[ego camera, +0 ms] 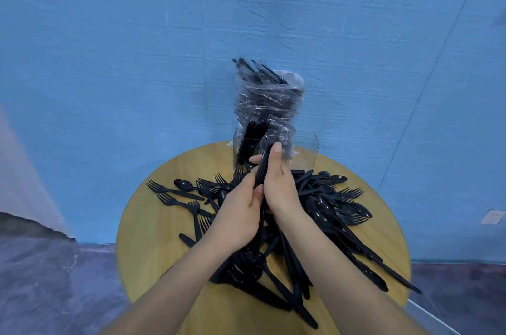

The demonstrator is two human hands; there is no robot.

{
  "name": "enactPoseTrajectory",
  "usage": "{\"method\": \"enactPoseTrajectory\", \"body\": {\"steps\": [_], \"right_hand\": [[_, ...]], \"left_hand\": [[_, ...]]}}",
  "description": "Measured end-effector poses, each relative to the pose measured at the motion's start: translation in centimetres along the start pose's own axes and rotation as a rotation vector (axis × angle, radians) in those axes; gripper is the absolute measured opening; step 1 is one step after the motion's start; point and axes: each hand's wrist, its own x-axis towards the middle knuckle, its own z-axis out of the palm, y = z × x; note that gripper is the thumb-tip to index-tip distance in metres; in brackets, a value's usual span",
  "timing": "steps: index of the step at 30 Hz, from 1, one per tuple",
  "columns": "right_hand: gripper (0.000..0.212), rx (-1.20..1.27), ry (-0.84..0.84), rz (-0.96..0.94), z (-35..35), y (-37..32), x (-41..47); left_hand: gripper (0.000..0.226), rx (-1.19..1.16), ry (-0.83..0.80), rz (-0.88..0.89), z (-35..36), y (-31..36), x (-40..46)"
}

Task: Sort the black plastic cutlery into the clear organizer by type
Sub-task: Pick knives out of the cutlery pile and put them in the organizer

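Black plastic forks, spoons and knives lie in a loose pile (323,206) across a round wooden table (153,247). Both hands meet over the middle of the pile and grip one upright bundle of black cutlery (262,167). My left hand (241,208) holds its lower part, my right hand (279,184) wraps the upper part with the thumb near the top. The clear organizer (306,151) stands at the table's far edge, just behind the bundle. Its left compartment holds several black forks (250,137) standing tines up.
A clear plastic bag (269,99) stuffed with more black cutlery leans against the blue wall behind the organizer. Forks (175,192) spread on the table's left side, spoons (353,211) on the right, long knives (383,271) toward the near right edge.
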Motion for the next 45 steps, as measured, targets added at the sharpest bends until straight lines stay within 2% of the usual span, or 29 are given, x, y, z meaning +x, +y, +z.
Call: {"method": "enactPoseTrajectory", "body": {"steps": [4,6,8,11,13,17,20,23,27,29,32,34,40,45], "right_hand": [[0.083,-0.040,-0.091,0.022,0.3,-0.1,1.5],[0.083,-0.040,-0.153,0.010,0.4,-0.1,2.8],[0.071,-0.063,-0.195,-0.016,0.3,-0.5,4.3],[0.034,-0.077,-0.180,-0.047,0.0,-0.6,7.0],[0.018,-0.090,-0.188,-0.040,0.0,-0.8,9.0],[0.020,-0.091,-0.217,0.011,0.1,-1.9,12.5],[0.026,-0.076,-0.162,-0.041,-0.1,-2.1,14.7],[0.020,-0.031,-0.090,-0.048,-0.6,-1.6,16.4],[0.022,-0.042,-0.047,-0.016,-1.2,-0.5,18.1],[0.026,-0.045,-0.005,-0.019,-1.3,-0.1,18.9],[0.023,-0.032,0.076,0.003,-1.8,0.3,20.2],[0.020,-0.023,0.122,0.013,-2.0,0.3,21.0],[0.014,-0.009,0.235,-0.039,-2.2,0.0,22.8],[0.021,-0.025,0.325,-0.121,-1.9,0.3,24.3]], "left_hand": [[0.033,-0.036,-0.003,-0.023,-0.1,-0.8,1.2],[0.029,-0.051,-0.007,-0.042,-0.3,-1.3,2.2],[0.022,-0.011,-0.010,-0.037,-0.8,-2.0,3.7],[0.018,0.066,-0.015,-0.023,-1.8,-3.4,6.3],[0.016,0.110,-0.028,0.005,-2.3,-4.1,8.0],[0.010,0.182,-0.029,0.120,-3.1,-4.5,11.9],[0.008,0.193,-0.062,0.170,-3.1,-4.4,14.7],[0.007,0.222,-0.131,0.165,-2.7,-4.4,16.6],[0.017,0.285,-0.154,0.179,-2.4,-4.7,18.0],[0.022,0.298,-0.079,0.217,-2.8,-5.3,18.0],[0.021,0.329,0.164,0.211,-3.8,-7.1,17.9],[0.019,0.381,0.254,0.208,-4.4,-8.8,18.0],[0.026,0.645,0.107,0.215,-4.5,-11.6,18.4],[0.024,0.671,0.093,0.263,-5.0,-11.5,18.3]]}}
